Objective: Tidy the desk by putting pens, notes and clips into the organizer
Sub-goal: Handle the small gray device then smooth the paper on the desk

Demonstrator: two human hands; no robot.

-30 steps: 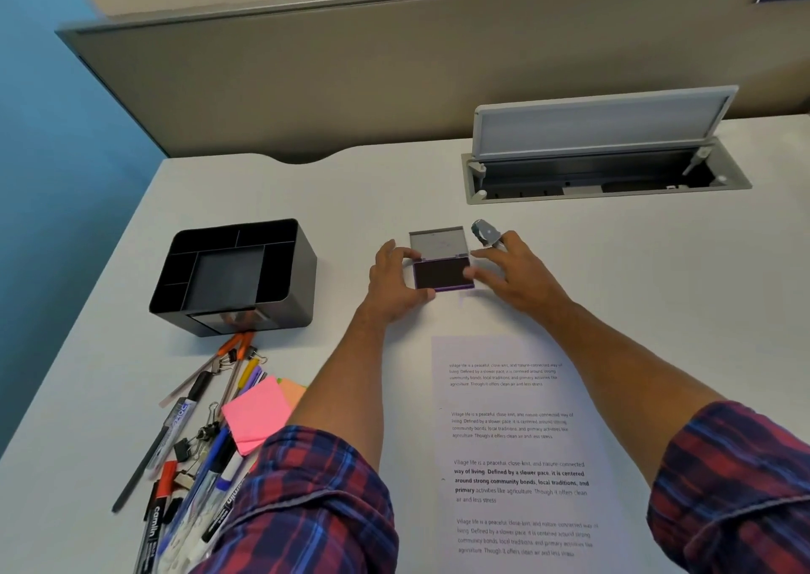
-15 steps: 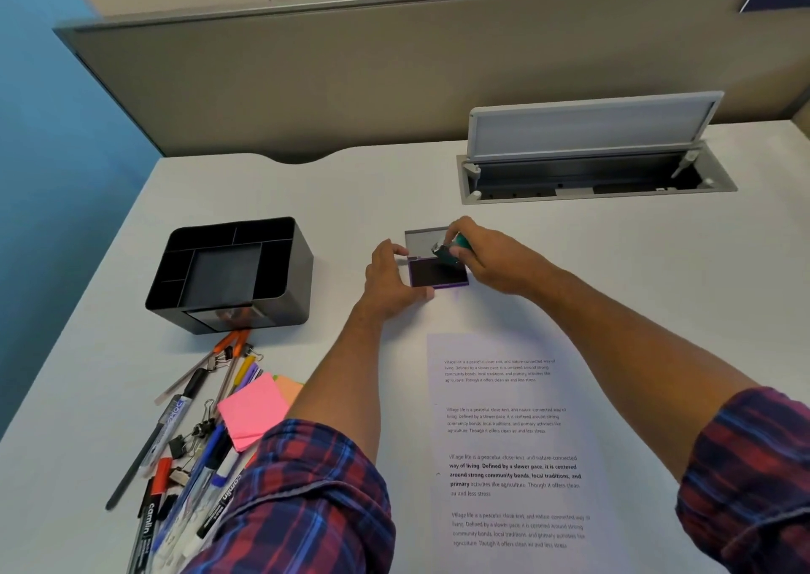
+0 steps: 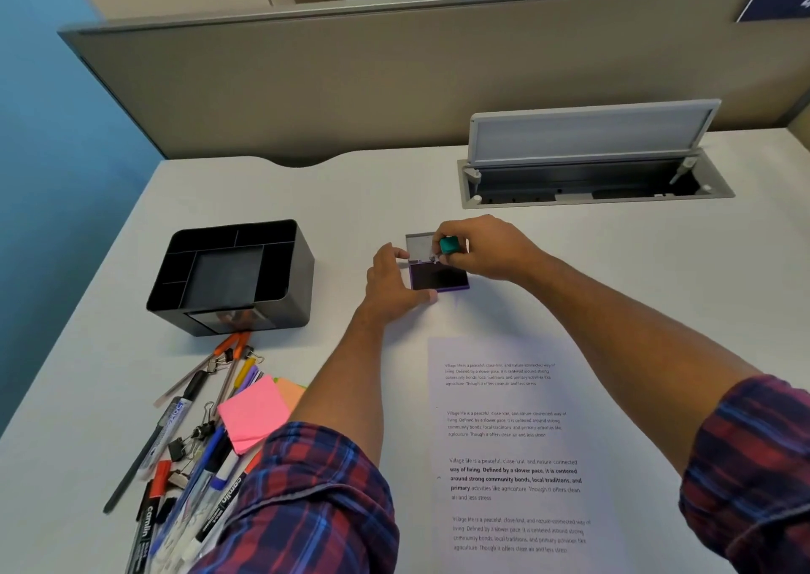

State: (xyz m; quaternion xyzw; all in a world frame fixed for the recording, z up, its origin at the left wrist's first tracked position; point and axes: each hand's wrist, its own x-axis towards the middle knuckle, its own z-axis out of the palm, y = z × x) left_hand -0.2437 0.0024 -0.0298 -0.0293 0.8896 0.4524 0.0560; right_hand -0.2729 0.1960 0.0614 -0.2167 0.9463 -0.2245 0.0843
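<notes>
My left grip point(image 3: 396, 284) steadied open ink pad point(image 3: 438, 276); my right grip point(image 3: 482, 249) pinched teal stamp point(image 3: 449, 245) over it. Organizer point(image 3: 232, 275) looked empty; pens point(image 3: 188, 442), pink notes point(image 3: 254, 415), clips point(image 3: 193, 437) untouched on bench point(image 3: 613, 275), nothing sorted.

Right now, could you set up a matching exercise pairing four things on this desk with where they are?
Things:
1. black organizer
2. pink sticky notes
3. stamp pad
4. printed sheet

Places:
A. between the two hands
B. nearest the person, below the stamp pad
C. among the pens and binder clips
D. far left, beyond the pens

Pairs: 1-D, 2-C, 3-A, 4-B
</notes>
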